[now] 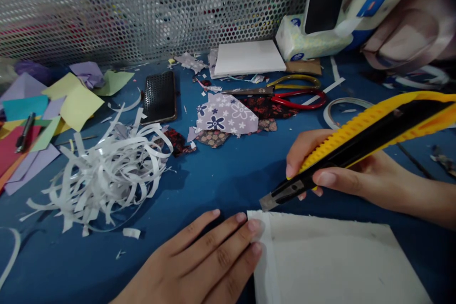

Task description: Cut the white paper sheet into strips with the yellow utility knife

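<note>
A white board [338, 256] with a slightly rough top edge lies on the blue table, running off the bottom of the view. My left hand [210, 261] lies flat with fingers stretched, several fingertips touching the board's left edge. In my right hand [342, 175] is a yellow and black utility knife [356, 137], held slantwise with thumb and fingers around its front part. Its short blade tip is just at the board's upper left corner, beside the fingertips of my left hand; whether it touches the board I cannot tell.
A heap of curled white paper strips [110, 175] lies at the left, near coloured papers [78, 99] and a dark phone [160, 95]. Behind are scissors [299, 97], patterned scraps [228, 114], a tape roll [331, 111] and a white block [249, 57] before a perforated metal screen [178, 4].
</note>
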Demonstrator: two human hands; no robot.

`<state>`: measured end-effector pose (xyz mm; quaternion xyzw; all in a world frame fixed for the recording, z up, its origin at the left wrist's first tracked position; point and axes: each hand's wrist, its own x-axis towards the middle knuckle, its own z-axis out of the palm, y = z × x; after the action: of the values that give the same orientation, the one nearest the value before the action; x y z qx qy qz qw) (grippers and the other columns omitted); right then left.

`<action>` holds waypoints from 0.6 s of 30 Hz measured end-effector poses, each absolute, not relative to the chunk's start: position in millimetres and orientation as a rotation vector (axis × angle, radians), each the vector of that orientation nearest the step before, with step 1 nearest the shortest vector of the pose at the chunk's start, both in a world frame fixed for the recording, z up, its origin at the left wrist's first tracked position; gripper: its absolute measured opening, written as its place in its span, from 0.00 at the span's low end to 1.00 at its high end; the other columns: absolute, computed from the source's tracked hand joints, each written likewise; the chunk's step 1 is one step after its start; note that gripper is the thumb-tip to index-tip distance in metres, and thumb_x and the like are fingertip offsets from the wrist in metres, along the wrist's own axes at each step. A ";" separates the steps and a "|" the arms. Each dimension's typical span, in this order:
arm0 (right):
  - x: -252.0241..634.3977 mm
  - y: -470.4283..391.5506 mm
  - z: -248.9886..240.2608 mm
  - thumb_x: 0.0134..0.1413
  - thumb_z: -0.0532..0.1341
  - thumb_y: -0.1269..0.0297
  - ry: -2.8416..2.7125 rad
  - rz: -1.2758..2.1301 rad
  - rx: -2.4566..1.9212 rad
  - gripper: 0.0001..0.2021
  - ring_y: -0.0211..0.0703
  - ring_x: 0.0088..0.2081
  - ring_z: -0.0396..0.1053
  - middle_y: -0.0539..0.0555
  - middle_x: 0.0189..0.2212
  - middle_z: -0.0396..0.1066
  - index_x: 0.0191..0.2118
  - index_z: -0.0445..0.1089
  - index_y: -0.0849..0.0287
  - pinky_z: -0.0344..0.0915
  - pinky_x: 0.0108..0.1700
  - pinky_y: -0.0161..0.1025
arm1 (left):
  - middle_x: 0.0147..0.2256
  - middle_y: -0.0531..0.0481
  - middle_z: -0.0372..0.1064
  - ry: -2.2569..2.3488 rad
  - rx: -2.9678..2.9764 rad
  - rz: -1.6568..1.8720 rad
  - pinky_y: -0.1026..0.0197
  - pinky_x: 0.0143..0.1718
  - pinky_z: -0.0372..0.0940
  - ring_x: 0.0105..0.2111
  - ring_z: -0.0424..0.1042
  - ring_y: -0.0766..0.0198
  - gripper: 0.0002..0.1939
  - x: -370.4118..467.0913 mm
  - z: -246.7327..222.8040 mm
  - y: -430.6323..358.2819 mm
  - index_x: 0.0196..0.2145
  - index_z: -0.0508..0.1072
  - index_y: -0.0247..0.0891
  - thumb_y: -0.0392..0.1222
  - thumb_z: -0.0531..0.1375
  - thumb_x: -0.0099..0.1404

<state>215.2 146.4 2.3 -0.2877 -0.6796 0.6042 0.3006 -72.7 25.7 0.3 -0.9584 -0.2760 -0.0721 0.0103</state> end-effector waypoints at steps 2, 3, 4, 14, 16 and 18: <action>215.0 146.4 2.6 0.58 0.69 0.54 -1.794 1.611 -0.771 0.07 0.33 0.26 0.73 0.48 0.30 0.74 0.38 0.79 0.50 0.71 0.27 0.25 | 0.68 0.56 0.60 -0.861 -2.998 -0.231 0.53 0.74 0.38 0.70 0.55 0.65 0.21 -72.7 0.8 25.7 0.65 0.67 0.42 0.38 0.44 0.82; 215.3 146.2 2.7 0.58 0.70 0.54 -1.795 1.617 -0.767 0.07 0.33 0.25 0.73 0.48 0.29 0.74 0.38 0.79 0.50 0.71 0.26 0.25 | 0.68 0.56 0.60 -0.857 -3.005 -0.235 0.54 0.74 0.38 0.70 0.55 0.65 0.21 -72.8 0.8 25.8 0.65 0.67 0.42 0.37 0.44 0.82; 215.7 146.0 2.7 0.58 0.69 0.54 -1.798 1.621 -0.763 0.07 0.33 0.25 0.72 0.48 0.29 0.74 0.38 0.79 0.50 0.70 0.25 0.25 | 0.68 0.56 0.60 -0.853 -3.009 -0.236 0.54 0.74 0.38 0.70 0.55 0.64 0.21 -72.8 0.8 25.8 0.65 0.67 0.41 0.37 0.44 0.82; 216.0 145.6 1.1 0.60 0.68 0.51 -1.727 1.624 -0.739 0.09 0.31 0.23 0.71 0.46 0.27 0.74 0.39 0.79 0.49 0.69 0.24 0.23 | 0.69 0.55 0.57 -0.879 -3.029 -0.217 0.53 0.74 0.38 0.71 0.51 0.62 0.22 -72.8 0.6 25.1 0.67 0.65 0.40 0.38 0.43 0.83; 214.7 146.2 0.9 0.59 0.68 0.50 -1.713 1.603 -0.751 0.10 0.31 0.22 0.71 0.46 0.26 0.74 0.39 0.79 0.49 0.69 0.23 0.22 | 0.69 0.55 0.57 -0.895 -3.031 -0.220 0.54 0.74 0.38 0.71 0.51 0.63 0.21 -72.2 0.8 25.1 0.67 0.65 0.41 0.38 0.43 0.83; 214.1 146.5 1.0 0.59 0.69 0.51 -1.762 1.608 -0.759 0.09 0.31 0.23 0.71 0.46 0.26 0.75 0.38 0.78 0.49 0.69 0.24 0.22 | 0.69 0.55 0.58 -0.894 -3.031 -0.218 0.54 0.74 0.38 0.71 0.51 0.63 0.21 -71.7 0.9 25.2 0.66 0.66 0.41 0.39 0.43 0.83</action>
<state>214.1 146.5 1.0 -0.2880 -0.6685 0.6097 0.3137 -71.7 25.2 0.9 -0.9568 -0.2822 -0.0689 -0.0131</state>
